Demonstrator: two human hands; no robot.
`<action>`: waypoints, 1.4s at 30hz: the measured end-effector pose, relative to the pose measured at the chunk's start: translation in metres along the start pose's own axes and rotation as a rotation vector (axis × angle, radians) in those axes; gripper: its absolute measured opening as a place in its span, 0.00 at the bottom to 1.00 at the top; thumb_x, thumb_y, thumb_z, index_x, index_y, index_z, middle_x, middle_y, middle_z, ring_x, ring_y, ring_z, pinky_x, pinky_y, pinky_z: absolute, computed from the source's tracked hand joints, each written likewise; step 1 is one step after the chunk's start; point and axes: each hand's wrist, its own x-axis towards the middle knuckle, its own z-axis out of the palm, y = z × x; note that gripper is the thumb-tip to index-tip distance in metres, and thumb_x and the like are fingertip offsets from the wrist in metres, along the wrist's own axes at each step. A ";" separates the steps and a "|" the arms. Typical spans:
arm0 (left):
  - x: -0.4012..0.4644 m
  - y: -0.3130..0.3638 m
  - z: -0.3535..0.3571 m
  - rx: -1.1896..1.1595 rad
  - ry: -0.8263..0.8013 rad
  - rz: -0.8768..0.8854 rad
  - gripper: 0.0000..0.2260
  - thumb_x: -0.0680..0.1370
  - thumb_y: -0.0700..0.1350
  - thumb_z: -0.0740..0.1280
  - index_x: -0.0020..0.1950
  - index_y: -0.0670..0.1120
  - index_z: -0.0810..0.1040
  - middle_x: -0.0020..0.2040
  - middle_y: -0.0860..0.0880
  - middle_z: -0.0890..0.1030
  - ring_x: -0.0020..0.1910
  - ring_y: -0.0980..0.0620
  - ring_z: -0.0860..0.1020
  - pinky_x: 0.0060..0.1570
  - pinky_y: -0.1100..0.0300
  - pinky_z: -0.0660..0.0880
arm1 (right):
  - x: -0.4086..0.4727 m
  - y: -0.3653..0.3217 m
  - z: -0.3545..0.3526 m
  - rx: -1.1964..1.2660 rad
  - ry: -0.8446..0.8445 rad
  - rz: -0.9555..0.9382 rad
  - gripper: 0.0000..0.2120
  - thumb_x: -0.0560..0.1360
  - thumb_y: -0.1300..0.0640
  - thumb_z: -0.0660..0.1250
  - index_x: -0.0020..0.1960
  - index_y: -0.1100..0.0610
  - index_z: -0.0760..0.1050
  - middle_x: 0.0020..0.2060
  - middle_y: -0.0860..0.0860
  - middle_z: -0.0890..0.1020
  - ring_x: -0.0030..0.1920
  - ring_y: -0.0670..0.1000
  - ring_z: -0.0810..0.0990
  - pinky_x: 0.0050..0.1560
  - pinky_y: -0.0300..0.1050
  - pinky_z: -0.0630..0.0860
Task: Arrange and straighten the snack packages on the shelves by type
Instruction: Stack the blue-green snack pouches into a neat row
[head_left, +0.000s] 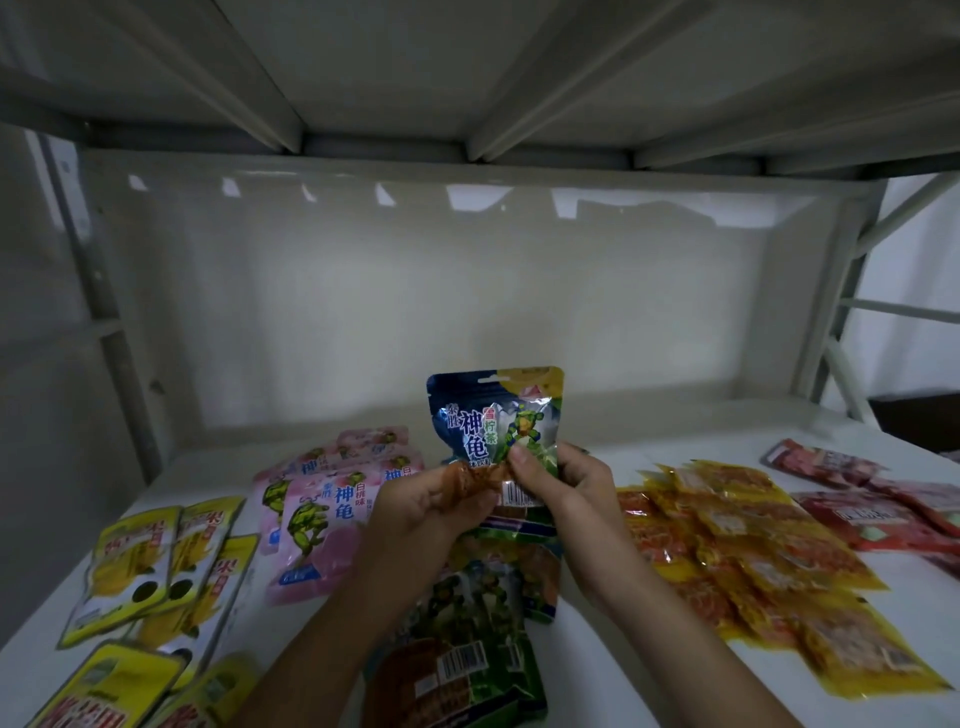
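A blue and green turtle snack pouch (491, 415) stands upright above the middle of the white shelf (597, 670), held at its bottom edge. My right hand (566, 493) pinches its lower right corner, thumb on the front. My left hand (421, 512) grips the lower left, where an orange-brown packet end (467, 480) shows between the fingers. Below the hands lies a column of green turtle pouches (467, 639), some face down with barcodes showing.
Pink turtle pouches (322, 509) lie left of centre. Yellow packs (150, 571) cover the front left. Orange-yellow packets (748, 551) spread to the right, red packets (872, 499) beyond them. The shelf's back wall (467, 301) and the upper shelf's underside (467, 67) close the space.
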 end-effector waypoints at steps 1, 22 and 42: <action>0.000 0.000 0.000 -0.012 0.003 0.005 0.10 0.78 0.32 0.71 0.49 0.46 0.87 0.39 0.51 0.88 0.36 0.56 0.85 0.33 0.65 0.80 | 0.000 0.000 0.000 0.004 0.002 -0.019 0.11 0.76 0.47 0.75 0.52 0.54 0.87 0.50 0.58 0.88 0.55 0.63 0.86 0.62 0.64 0.80; 0.002 -0.009 0.001 0.080 -0.085 0.014 0.09 0.79 0.36 0.71 0.50 0.49 0.88 0.47 0.45 0.88 0.48 0.48 0.87 0.48 0.59 0.82 | 0.002 -0.002 -0.003 0.011 0.077 -0.108 0.07 0.79 0.53 0.72 0.52 0.53 0.88 0.48 0.58 0.89 0.52 0.67 0.86 0.55 0.62 0.82; 0.003 -0.003 -0.005 0.006 0.063 -0.161 0.05 0.82 0.39 0.69 0.50 0.38 0.84 0.41 0.43 0.88 0.38 0.47 0.86 0.33 0.59 0.80 | 0.012 0.011 -0.010 -0.129 -0.055 0.103 0.15 0.81 0.52 0.70 0.49 0.66 0.82 0.49 0.68 0.85 0.48 0.65 0.85 0.53 0.57 0.80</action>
